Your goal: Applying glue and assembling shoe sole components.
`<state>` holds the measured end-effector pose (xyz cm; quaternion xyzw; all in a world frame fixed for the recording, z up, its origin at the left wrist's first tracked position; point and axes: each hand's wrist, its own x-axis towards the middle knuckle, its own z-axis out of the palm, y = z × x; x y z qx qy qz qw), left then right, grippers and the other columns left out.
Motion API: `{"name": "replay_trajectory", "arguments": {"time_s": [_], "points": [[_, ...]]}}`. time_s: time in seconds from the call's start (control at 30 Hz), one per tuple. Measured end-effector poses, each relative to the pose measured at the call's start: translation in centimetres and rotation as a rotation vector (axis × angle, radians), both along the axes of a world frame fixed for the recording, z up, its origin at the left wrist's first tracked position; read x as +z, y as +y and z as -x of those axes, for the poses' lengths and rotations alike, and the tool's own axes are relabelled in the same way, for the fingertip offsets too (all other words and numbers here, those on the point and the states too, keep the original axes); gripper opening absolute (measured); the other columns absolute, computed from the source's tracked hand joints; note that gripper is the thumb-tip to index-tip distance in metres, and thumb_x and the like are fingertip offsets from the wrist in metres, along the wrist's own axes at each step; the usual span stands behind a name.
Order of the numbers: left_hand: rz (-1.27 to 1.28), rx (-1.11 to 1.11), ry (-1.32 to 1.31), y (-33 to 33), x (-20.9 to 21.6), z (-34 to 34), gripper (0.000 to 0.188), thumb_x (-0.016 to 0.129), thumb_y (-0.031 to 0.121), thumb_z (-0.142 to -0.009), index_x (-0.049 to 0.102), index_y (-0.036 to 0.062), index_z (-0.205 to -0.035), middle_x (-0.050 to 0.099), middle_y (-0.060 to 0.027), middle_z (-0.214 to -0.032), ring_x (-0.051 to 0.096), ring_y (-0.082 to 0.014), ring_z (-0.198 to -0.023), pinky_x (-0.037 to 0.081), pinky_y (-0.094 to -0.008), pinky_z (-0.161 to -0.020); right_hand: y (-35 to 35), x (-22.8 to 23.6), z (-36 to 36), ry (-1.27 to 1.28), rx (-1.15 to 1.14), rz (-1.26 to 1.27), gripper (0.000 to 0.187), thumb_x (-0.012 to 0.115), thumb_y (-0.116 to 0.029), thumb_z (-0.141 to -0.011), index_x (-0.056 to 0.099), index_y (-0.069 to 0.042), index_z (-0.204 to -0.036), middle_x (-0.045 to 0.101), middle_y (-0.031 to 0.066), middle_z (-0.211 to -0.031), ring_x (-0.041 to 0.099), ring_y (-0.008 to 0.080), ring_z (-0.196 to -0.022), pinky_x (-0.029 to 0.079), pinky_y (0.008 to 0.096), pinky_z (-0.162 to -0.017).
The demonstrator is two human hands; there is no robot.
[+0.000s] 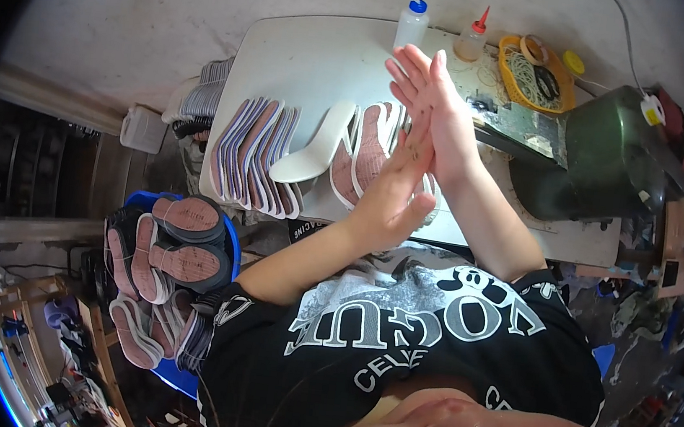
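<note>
My left hand [398,188] and my right hand [449,129] are pressed palm to palm above the table, with fingers stretched out and nothing visible held between them. Beneath and left of them, pinkish-brown shoe insoles [372,154] with white edges lie on the white table [293,52], partly hidden by my left hand. A single white insole [315,151] rests beside these. Farther left, a row of insoles [255,157] in pink, white and bluish layers leans together.
Behind my hands stand a blue-capped bottle [412,29] and a red-nozzled bottle [469,44]. A yellow basket [512,52] holds pale bands and rings. A dark green machine [588,166] occupies the table's right. Bundled insoles fill a blue tub [233,239] at lower left.
</note>
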<state>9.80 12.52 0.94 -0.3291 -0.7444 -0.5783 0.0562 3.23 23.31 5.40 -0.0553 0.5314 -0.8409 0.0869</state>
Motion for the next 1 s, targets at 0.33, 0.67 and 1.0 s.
{"name": "replay_trajectory", "arguments": {"time_s": [0.33,0.67,1.0], "points": [[-0.167,0.277,0.015,-1.2,2.0,6.6,0.094,0.021,0.067,-0.099,0.009,-0.0082,-0.154,0.004,-0.0278,-0.163,0.002,-0.0401,-0.152,0.004,-0.0482,-0.121,-3.6,-0.6,-4.4,0.706,0.031,-0.228,0.074,0.024,-0.051,-0.107,0.004,-0.003,-0.159,0.007,0.0099,-0.167,0.009,0.0225,-0.153,0.003,0.0391,-0.122],[-0.032,0.023,0.124,0.7,1.3,3.3,0.096,0.021,0.067,-0.099,0.014,-0.0117,-0.152,0.009,-0.0309,-0.161,0.005,-0.0437,-0.151,0.004,-0.0518,-0.121,0.1,1.4,3.0,0.047,-0.022,0.048,0.073,0.026,-0.058,-0.104,0.022,-0.008,-0.157,0.023,0.0067,-0.163,0.023,0.0246,-0.15,0.015,0.0382,-0.123],[-0.18,0.263,-0.054,-1.7,3.2,8.4,0.092,0.022,0.065,-0.099,0.007,-0.0066,-0.155,0.007,-0.027,-0.162,0.0,-0.0384,-0.152,0.003,-0.044,-0.122,-5.0,0.0,0.1,0.062,0.081,0.045,0.082,0.03,-0.066,-0.101,0.019,-0.007,-0.158,0.016,0.0133,-0.164,0.012,0.027,-0.151,0.011,0.0411,-0.121]]}}
